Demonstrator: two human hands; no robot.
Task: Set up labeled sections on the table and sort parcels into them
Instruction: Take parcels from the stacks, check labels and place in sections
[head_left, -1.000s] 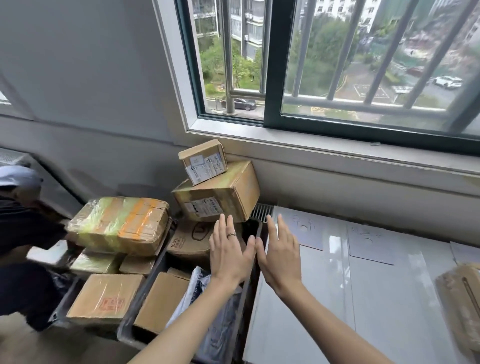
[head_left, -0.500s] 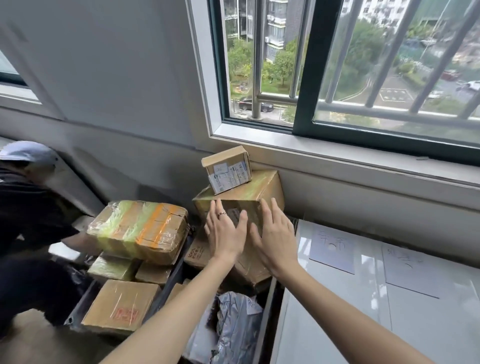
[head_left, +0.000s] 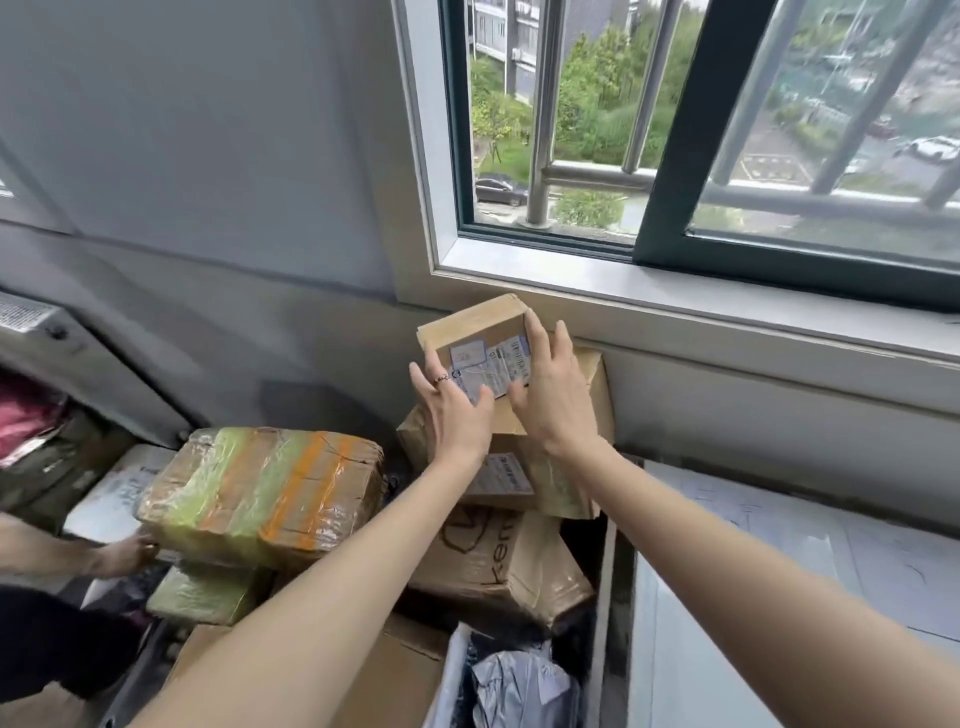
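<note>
A small cardboard box (head_left: 475, 325) with a white shipping label sits on top of a parcel stack below the window sill. My left hand (head_left: 453, 410) lies against its left side, fingers straight and thumb on the label. My right hand (head_left: 551, 395) lies against its right side, fingers straight up past the top edge and thumb near the label. Under it is a larger taped brown box (head_left: 589, 384). The white table (head_left: 701, 649) at the right carries paper section sheets (head_left: 904, 566).
A box wrapped in green and orange tape (head_left: 270, 493) lies left of the stack, with another person's hand (head_left: 124, 556) at its corner. More cardboard boxes and a grey plastic mailer (head_left: 519, 686) fill the cart below my arms. The window sill runs close above.
Both my hands have moved up and forward from the lower box to the small top box and now touch its two sides. The view has shifted closer to the stack.
</note>
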